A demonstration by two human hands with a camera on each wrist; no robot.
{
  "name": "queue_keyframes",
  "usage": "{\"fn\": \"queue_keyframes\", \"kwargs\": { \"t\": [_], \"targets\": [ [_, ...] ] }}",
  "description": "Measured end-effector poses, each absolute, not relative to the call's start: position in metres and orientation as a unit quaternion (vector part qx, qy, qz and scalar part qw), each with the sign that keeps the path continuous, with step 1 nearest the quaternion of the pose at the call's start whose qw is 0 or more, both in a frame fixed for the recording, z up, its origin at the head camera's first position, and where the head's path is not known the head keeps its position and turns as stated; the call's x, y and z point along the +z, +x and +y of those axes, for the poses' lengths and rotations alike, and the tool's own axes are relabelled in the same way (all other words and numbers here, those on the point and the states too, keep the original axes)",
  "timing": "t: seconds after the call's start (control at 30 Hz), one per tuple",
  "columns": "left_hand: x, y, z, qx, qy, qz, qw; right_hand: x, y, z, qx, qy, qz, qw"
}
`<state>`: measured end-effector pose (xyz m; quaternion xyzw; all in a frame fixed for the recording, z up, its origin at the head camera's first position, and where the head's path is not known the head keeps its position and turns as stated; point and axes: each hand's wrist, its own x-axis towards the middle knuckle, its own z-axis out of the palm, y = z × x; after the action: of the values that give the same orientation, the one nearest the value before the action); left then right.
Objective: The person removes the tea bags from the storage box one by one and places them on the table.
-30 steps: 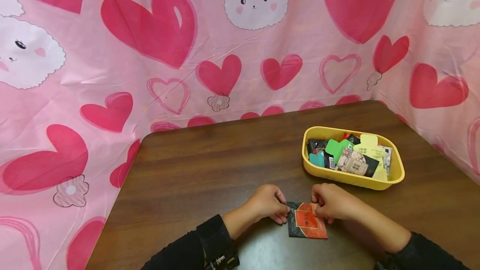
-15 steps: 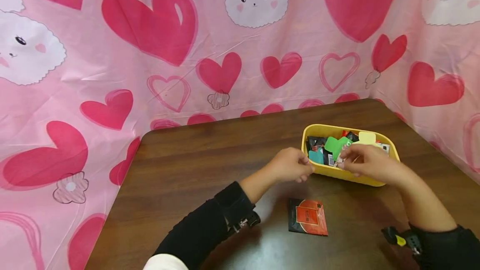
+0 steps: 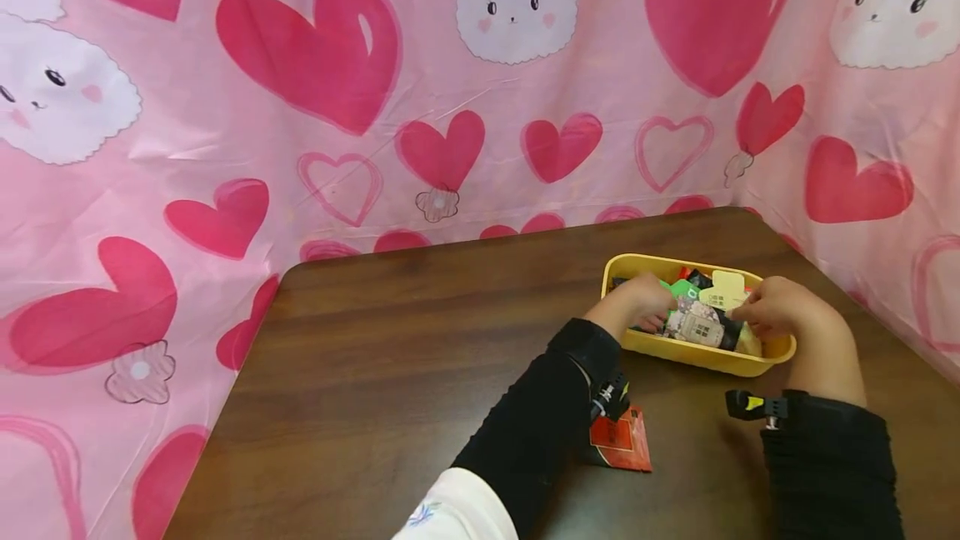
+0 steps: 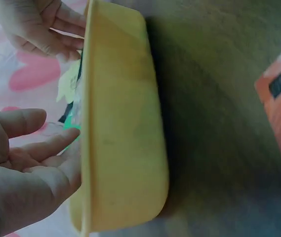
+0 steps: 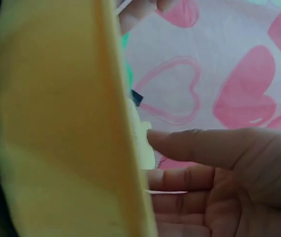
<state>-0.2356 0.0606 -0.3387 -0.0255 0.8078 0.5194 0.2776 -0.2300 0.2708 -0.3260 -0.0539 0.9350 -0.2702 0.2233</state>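
My left hand (image 3: pixel 648 298) reaches over the left end of the yellow plastic bin (image 3: pixel 678 347), fingertips down among the packets. In the left wrist view its thumb and fingers (image 4: pixel 56 143) are spread apart, the fingertips partly behind the rim. At the bin's right side, my right hand (image 3: pixel 783 307) has its fingers inside too. Its thumb points at a pale yellow packet (image 5: pixel 144 143) in the right wrist view, the other fingertips hidden by the bin wall. Between the hands lies a flowered packet (image 3: pixel 692 322).
A red and black sachet (image 3: pixel 630 440) lies flat on the brown wooden table (image 3: pixel 420 357) in front of the bin, partly covered by the left forearm. Green card (image 3: pixel 681 288) shows inside the bin. A pink heart-patterned cloth (image 3: pixel 337 215) hangs behind the table.
Both hands have left the red and black sachet on the table and moved forward and right to the bin. Their fingers have gone down into it.
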Motion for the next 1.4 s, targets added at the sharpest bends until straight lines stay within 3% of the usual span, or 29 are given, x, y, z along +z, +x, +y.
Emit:
{"fn": "queue_keyframes", "kwargs": {
  "t": [0.3,0.67,0.8,1.03,1.4],
  "targets": [
    [-0.347,-0.23,0.079,0.523,-0.065,0.815,0.242,-0.337,-0.226,0.269,-0.278,-0.061,0.935,0.212],
    [-0.318,-0.226,0.05,0.512,-0.051,0.851,0.103,-0.3,-0.221,0.244,-0.305,-0.1,0.944,0.072],
    [-0.311,-0.217,0.027,0.555,-0.067,0.826,0.071,-0.287,-0.216,0.227,-0.324,-0.123,0.936,0.052],
    [-0.33,-0.194,-0.035,0.661,-0.048,0.74,0.119,-0.292,-0.201,0.185,-0.382,-0.178,0.9,0.107],
    [-0.378,-0.121,-0.107,0.679,-0.054,0.698,0.22,-0.359,-0.157,0.127,-0.427,-0.274,0.828,0.239]
  ]
}}
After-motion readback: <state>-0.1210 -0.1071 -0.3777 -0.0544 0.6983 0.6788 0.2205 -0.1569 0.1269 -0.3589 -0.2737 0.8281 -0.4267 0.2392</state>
